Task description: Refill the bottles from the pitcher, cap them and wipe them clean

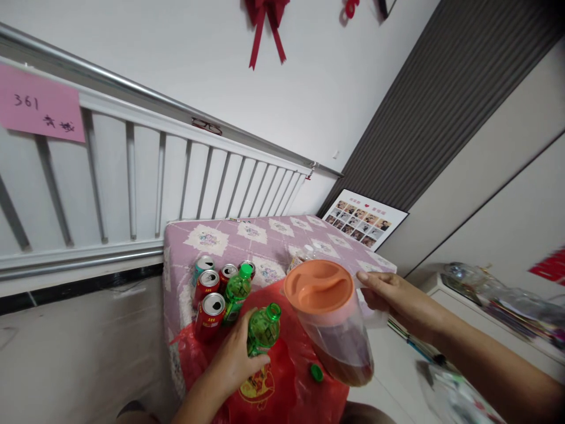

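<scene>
My left hand (238, 353) is wrapped round an uncapped green plastic bottle (265, 328), which leans a little to the right. My right hand (388, 294) grips the handle side of a clear pitcher (331, 330) with an orange lid (315, 285). Brown liquid (348, 368) lies in the pitcher's lower part, and the pitcher is tilted. A green bottle cap (316, 372) rests on the red plastic bag (291, 406) beneath. Left of the held bottle stand a capped green bottle (237, 290) and several opened cans (210, 312).
The bag lies on a surface with a purple patterned cloth (238, 235). Clear bottles (306, 254) stand behind the pitcher. A white radiator (198, 176) runs along the wall, with glasses (206, 125) on top. A photo board (364, 218) leans at the back right. A cluttered white cabinet (445, 294) is at right.
</scene>
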`<state>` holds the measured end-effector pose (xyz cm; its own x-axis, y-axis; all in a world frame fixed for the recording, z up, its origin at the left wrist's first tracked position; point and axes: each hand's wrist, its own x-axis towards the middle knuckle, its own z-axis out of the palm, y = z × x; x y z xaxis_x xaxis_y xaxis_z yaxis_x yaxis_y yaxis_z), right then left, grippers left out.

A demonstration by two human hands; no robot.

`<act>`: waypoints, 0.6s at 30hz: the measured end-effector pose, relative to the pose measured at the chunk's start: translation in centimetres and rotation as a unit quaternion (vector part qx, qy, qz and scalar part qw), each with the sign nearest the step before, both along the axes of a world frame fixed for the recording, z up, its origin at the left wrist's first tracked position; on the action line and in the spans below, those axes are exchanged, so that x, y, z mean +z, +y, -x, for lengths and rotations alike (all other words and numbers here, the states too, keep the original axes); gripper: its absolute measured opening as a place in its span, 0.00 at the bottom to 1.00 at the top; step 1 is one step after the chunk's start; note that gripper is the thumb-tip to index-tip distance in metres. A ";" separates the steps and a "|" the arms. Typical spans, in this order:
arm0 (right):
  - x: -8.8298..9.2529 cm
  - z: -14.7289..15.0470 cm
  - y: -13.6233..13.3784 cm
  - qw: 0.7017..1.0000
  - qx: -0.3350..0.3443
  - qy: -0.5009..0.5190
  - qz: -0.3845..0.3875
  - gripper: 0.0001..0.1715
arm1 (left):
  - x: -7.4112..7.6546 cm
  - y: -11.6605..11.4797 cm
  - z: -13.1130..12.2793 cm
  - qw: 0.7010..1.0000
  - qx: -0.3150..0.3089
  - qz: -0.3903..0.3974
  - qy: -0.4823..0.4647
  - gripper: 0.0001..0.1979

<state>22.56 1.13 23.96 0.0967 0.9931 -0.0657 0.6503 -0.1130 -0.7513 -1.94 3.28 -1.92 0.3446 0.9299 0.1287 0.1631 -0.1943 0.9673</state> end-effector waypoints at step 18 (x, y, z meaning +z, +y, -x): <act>-11.1 -1.7 3.7 0.926 -0.164 0.275 -0.198 0.32 | -0.5 -0.1 -0.1 0.999 0.019 0.029 0.030 0.46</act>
<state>24.27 4.79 12.88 0.4582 0.8729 0.1675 0.1359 0.1174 -0.9837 -1.88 3.13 -2.38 0.3146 0.9476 0.0550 0.2271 -0.1314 0.9650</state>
